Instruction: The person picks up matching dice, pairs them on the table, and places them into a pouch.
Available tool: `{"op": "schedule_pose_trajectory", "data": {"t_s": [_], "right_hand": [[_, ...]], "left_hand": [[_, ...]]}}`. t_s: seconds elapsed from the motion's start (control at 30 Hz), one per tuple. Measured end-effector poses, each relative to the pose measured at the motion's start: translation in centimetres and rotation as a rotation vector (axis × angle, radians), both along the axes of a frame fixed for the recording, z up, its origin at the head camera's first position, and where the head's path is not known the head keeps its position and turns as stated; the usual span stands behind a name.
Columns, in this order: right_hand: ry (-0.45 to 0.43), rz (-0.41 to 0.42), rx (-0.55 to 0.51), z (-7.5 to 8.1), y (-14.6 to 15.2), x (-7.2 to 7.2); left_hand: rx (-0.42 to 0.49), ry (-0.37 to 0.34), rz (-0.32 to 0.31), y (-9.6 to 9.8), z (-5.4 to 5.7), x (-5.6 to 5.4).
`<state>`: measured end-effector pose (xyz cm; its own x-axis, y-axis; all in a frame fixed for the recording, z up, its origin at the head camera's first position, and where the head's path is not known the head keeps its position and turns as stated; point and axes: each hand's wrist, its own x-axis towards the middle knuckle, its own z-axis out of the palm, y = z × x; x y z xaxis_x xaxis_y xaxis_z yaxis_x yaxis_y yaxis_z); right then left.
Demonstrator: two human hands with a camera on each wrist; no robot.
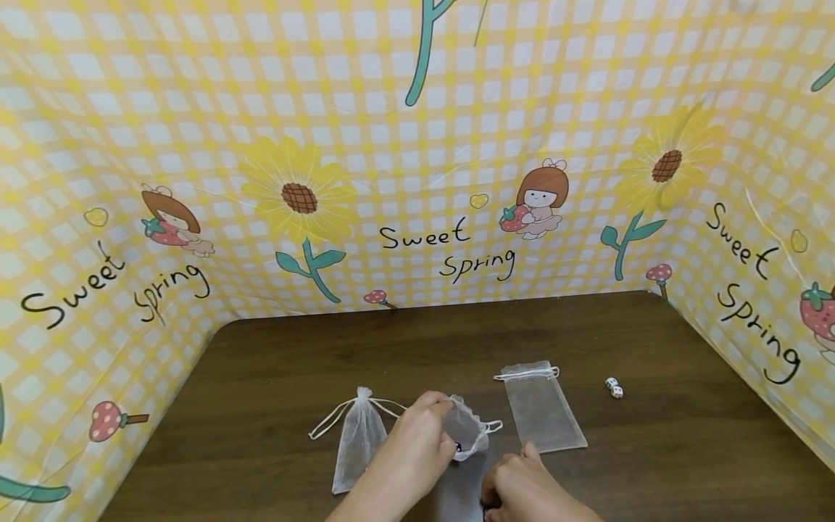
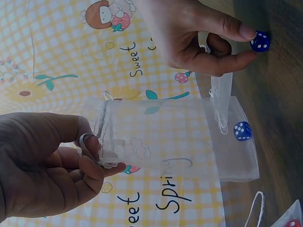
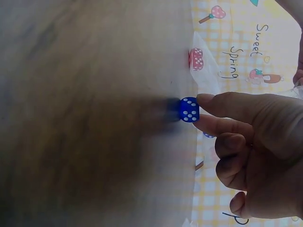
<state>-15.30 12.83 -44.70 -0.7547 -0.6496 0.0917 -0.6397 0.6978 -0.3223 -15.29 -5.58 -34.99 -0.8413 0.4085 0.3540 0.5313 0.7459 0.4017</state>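
Right hand: thumb and forefinger pinch the blue die (image 3: pixel 190 109) near the tips, the other fingers curled back; the hand (image 1: pixel 525 486) is low by the near edge of the view.
Pinched die: close to the tabletop (image 1: pixel 313 355); I cannot tell whether it touches. A light tip grip seems right, since it should let go cleanly with a small parting of the fingers.
Left hand: thumb and fingers of this hand (image 2: pixel 52 161) grip the middle mesh bag (image 2: pixel 156 127) at its upper edge, by the drawstring.
Bag mouth: gaping upward in the head view, its rim wavy. Spreading thumb and fingers a little wider would probably give a safer entry.
Drawstring: a loop (image 1: pixel 494 426) sticks out on the right-hand side, the side nearer the pinched die. It could snag a fingertip, so bringing the die in above the loop looks best.
Die inside: one blue die (image 2: pixel 243 131) lies at the bottom of the middle bag. Releasing low inside the mouth should spare a bounce; the thin mesh will likely sag if pushed.
Left bag: drawn in at the neck (image 1: pixel 362 395), with red dice (image 3: pixel 196 59) inside; it lies just beside the left forearm, so that elbow is best held clear.
Right bag: this bag (image 1: pixel 546 409) lies flat beyond the right hand.
White dice: two (image 1: pixel 614 388) sit together, right of the flat bag, well out of the way.
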Motion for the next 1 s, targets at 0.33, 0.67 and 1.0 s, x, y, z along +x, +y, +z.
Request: {"op": "schedule_pose_trajectory", "data": {"t_s": [0.33,0.67,1.0], "right_hand": [[0.043,-0.020,-0.027,0.2,0.4,0.0],[0.347,-0.128,-0.138,4.0,2.2,-0.7],[0.546,-0.218,-0.297,8.1,2.7,-0.4]], "left_hand": [[0.008,-0.010,0.001,0.2,0.1,0.1],[-0.008,0.000,-0.009,0.3,-0.2,0.0],[-0.020,0.016,-0.023,0.4,-0.4,0.0]]}}
